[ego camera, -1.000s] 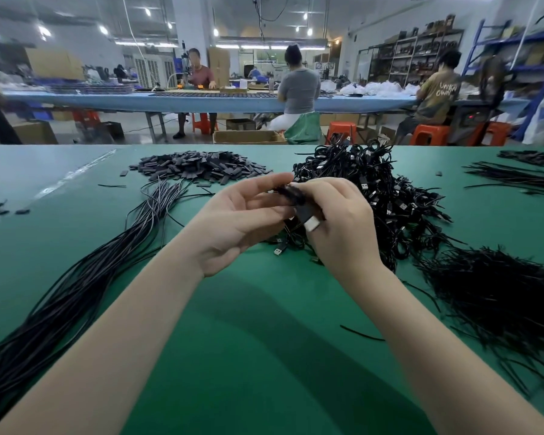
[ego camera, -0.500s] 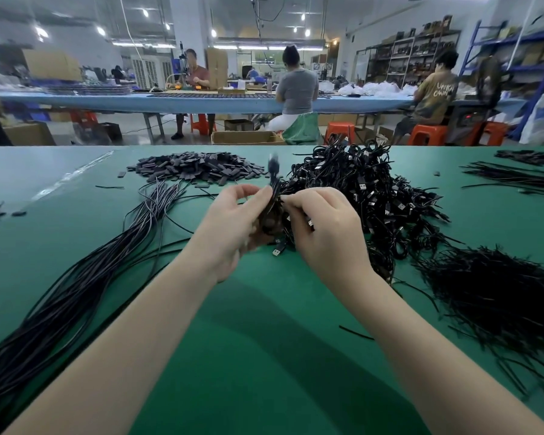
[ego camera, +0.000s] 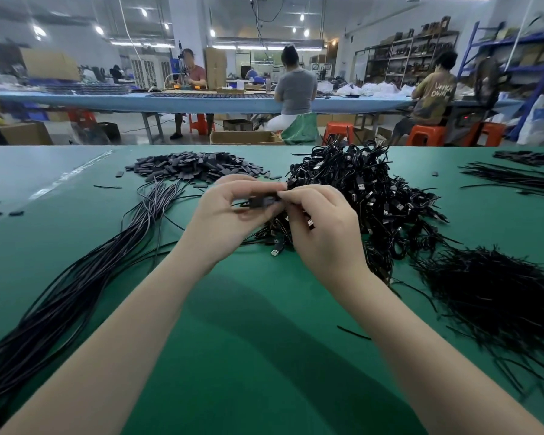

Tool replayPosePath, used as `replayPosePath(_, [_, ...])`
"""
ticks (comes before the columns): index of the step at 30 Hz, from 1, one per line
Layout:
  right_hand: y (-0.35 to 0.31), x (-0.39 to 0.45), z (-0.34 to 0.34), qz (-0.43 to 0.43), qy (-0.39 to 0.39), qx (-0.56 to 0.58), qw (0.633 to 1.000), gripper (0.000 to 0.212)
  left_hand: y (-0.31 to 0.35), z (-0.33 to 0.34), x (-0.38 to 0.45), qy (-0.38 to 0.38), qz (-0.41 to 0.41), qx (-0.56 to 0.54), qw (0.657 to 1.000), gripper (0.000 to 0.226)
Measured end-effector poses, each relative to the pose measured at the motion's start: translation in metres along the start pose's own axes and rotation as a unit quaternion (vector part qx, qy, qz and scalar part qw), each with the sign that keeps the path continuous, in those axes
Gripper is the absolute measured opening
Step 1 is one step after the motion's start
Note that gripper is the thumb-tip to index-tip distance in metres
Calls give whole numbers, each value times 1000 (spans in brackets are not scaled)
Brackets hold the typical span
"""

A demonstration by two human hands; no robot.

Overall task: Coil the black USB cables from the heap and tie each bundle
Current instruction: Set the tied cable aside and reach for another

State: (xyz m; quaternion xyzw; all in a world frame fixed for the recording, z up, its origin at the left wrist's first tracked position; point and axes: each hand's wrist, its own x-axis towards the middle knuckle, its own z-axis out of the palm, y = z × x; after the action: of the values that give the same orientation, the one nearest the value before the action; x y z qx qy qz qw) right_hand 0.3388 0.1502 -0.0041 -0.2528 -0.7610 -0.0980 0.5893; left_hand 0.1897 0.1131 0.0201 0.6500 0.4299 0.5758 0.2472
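1. The coiled cable bundle point(ego camera: 263, 200) is held in the air between both hands, above the green table point(ego camera: 264, 356) and just in front of the near edge of the tied-bundle pile point(ego camera: 358, 196).
2. Its long axis runs roughly left to right, level with the table edge line. The visible part is a short dark bar spanning the gap between the two hands.
3. The left hand point(ego camera: 230, 221) grips the left end of the bundle, fingers curled over the top and thumb underneath.
4. The right hand point(ego camera: 321, 227) pinches the right end with its fingertips point(ego camera: 285, 194) turned inward toward the left hand. Whether a tie is already between these fingers cannot be told; the contact area is blurred.
5. Both hands are equally close to the bundle. Judged from the grip, the left hand serves as the clamp and the right hand as the working hand for wrapping or twisting across the short axis.
6. The supply of ties point(ego camera: 496, 296) lies to the right, nearer the right hand, well apart from the bundle.
7. The heap of uncoiled cables point(ego camera: 76, 277) lies to the left, nearer the left hand, its strands running away from the person.
8. A loose USB plug point(ego camera: 276, 252) rests on the table just below the hands.
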Motion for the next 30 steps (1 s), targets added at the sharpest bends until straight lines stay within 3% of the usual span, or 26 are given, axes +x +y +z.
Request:
replayPosePath(5, [-1,0,0,-2,25,-4,1000,7,0,8,-1,45,-15,19,999,12])
replayPosePath(8, [1,-5,1,-47,30,-13,998,8,3,12,1,65,-157,-79,982,19])
replayPosePath(9, [2,-7,2,-83,35,-25,996,9,5,10,2,32,-245,-168,954,17])
replayPosePath(11, [4,-9,-2,-172,46,-53,983,13,10,2,2,-104,-388,-378,834,6])
replayPosePath(12, [6,-9,-5,-203,50,-59,976,16,12,-1,1,-156,-409,-444,781,5])
replayPosePath(13, [7,-8,-7,-216,50,-61,973,17,12,-2,-1,-181,-408,-468,762,5])
replayPosePath(14, [8,-7,-8,-212,45,-61,974,17,12,-3,-1,-186,-402,-453,774,5])
replayPosePath(16, [8,-2,-7,-172,21,-51,984,15,9,-4,3,-123,-387,-314,858,6])
replayPosePath(18, [14,13,-9,-144,-8,-63,988,12,0,-18,5,-40,-344,-89,934,14])
replayPosePath(20, [28,41,-14,-123,-35,-127,984,10,-13,-44,4,-32,-276,165,946,13])
replayPosePath(22, [56,75,-21,-20,-105,-239,965,18,-30,-82,-4,-36,-209,397,893,14])
replayPosePath(24, [82,99,-28,156,-215,-364,893,35,-48,-126,-19,-33,-193,553,810,20])
replayPosePath(26, [89,97,-30,239,-304,-412,825,53,-69,-177,-41,-66,-251,658,707,20])
replayPosePath(28, [76,74,-20,189,-330,-381,843,55,-87,-229,-68,-125,-347,704,607,17])
replayPosePath(29, [64,56,-12,162,-333,-341,864,52,-95,-250,-81,-148,-380,703,584,19])
replayPosePath(30, [52,35,-4,156,-340,-283,883,48,-103,-267,-95,-159,-394,695,581,25])
